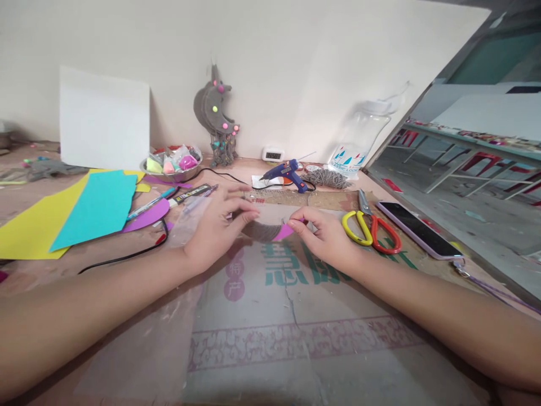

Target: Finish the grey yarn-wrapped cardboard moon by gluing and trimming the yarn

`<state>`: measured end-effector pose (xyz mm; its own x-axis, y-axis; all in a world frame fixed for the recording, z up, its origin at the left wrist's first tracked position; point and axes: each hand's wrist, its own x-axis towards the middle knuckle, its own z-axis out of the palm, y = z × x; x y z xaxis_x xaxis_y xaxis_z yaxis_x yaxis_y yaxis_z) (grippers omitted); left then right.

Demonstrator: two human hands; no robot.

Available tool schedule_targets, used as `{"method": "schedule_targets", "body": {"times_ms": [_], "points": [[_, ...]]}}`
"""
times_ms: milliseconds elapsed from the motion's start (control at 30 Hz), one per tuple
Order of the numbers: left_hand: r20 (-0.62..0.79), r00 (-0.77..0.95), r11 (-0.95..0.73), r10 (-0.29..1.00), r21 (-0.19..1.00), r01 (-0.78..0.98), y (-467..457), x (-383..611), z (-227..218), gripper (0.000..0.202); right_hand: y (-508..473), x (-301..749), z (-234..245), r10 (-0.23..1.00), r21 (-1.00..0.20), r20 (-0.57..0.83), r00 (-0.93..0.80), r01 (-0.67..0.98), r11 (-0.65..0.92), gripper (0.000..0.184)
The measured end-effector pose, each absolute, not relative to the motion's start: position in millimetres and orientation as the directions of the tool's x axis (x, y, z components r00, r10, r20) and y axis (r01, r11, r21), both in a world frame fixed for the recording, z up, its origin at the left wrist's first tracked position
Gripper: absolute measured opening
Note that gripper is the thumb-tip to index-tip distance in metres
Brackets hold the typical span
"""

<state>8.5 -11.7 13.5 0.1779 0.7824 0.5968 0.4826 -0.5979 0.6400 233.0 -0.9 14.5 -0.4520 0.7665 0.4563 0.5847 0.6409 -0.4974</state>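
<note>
Between my hands is a purple foam-like crescent (282, 232), its left part wound with grey yarn (262, 231). My right hand (319, 228) is closed in a pinch on the bare purple tip. On the yarn-covered side, my left hand (226, 223) has thumb and forefinger drawn together at the piece; its other fingers are slightly blurred, and the crescent's far left end is hidden behind it. Both hands are just above a printed sheet (253, 327) covering the table. A grey moon-shaped hanging (209, 107) with coloured pompoms is on the wall behind.
Scissors (372, 228) and a phone (418, 228) lie on the right. Behind stand a blue glue gun (287, 173), a grey yarn bundle (332, 178), a small clock (273, 154) and a clear jug (359, 135). Leftward are a bowl (171, 173), cyan sheet (99, 206), yellow sheet (42, 220) and black cable (122, 259).
</note>
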Motion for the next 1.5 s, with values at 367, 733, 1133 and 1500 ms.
{"method": "schedule_targets", "body": {"times_ms": [367,733,1133,1500], "points": [[0.283,0.063,-0.289,0.957,0.916,0.279,5.6,6.0,2.0,0.028,-0.6,231.4,17.7,0.845,-0.609,0.447,-0.293,0.593,0.528,0.023],[0.222,0.284,-0.277,0.933,0.946,0.170,-5.2,10.9,12.5,0.019,-14.5,227.1,20.2,0.722,-0.477,0.591,-0.359,0.566,0.672,0.019],[0.141,0.335,-0.117,0.932,0.989,-0.092,0.2,8.6,-1.0,0.020,7.5,231.1,15.8,0.835,-0.955,0.205,-0.510,0.082,0.284,0.041],[0.079,0.394,-0.066,0.916,0.997,-0.047,0.2,6.4,0.1,0.022,6.4,224.9,12.1,0.876,-0.961,0.122,-0.467,0.164,0.221,0.009]]}}
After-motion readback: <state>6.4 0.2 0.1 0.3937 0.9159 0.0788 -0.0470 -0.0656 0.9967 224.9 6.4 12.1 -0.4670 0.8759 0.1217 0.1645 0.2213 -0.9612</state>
